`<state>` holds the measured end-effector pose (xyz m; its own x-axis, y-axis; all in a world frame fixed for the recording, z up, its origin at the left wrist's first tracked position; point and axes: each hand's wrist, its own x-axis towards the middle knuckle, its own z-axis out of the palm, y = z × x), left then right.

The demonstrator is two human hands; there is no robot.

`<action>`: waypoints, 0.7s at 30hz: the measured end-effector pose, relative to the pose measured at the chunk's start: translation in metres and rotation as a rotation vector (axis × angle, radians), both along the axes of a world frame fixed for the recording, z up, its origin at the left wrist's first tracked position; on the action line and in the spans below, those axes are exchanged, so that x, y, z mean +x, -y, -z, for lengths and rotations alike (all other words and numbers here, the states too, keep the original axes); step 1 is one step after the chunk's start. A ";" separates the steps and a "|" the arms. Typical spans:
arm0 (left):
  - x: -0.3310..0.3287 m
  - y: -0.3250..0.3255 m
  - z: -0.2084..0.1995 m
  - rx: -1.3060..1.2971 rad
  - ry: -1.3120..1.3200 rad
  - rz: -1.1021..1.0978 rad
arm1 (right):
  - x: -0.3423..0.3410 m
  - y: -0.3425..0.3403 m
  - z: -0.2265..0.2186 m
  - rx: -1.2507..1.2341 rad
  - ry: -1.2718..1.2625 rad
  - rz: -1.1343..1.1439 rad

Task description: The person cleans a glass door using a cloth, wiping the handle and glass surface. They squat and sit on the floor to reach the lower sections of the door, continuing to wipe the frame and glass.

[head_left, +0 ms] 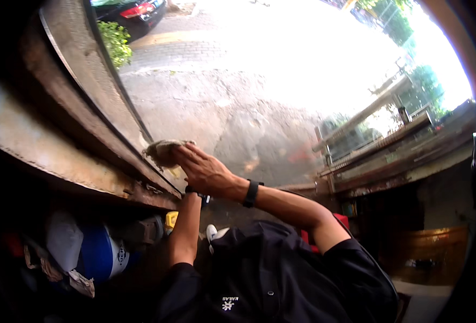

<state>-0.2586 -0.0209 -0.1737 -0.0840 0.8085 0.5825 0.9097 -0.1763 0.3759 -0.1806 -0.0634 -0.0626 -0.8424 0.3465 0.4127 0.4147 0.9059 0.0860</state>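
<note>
A greyish, worn cloth is bunched against the edge of the wooden frame on my left. My right hand reaches across to it, with the fingers laid over the cloth and pressing on it. A dark band circles my right wrist. My left forearm rises from below and meets the right hand at the wrist, where a dark strap shows. Behind the right hand, my left hand and its fingers are hidden, so I cannot make out what they touch.
Low at the left, a blue and white drum stands beside a pale plastic bag. Something yellow lies near my left arm. Wooden bars and ledges run along the right. Outside are bright paving, a dark car and a bush.
</note>
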 end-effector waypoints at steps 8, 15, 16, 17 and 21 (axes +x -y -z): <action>0.157 0.023 -0.060 -0.302 0.160 0.419 | 0.218 0.050 -0.016 -0.116 -0.092 0.521; 0.303 -0.024 -0.035 0.224 -0.201 0.877 | 0.397 0.127 0.027 -0.335 -0.368 0.878; 0.320 -0.023 -0.045 0.212 -0.210 0.874 | 0.414 0.147 0.035 -0.397 -0.425 0.973; 0.335 -0.021 -0.051 0.066 -0.013 0.963 | 0.426 0.168 0.042 -0.466 -0.478 1.056; 0.377 -0.036 -0.061 0.193 -0.113 1.091 | 0.467 0.207 0.082 -0.529 -0.517 1.023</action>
<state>0.1181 0.0152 -0.1124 0.6777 0.3115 0.6661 0.2589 -0.9489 0.1804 0.2862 -0.2705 -0.1450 0.1263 0.9662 0.2248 0.8217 0.0251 -0.5694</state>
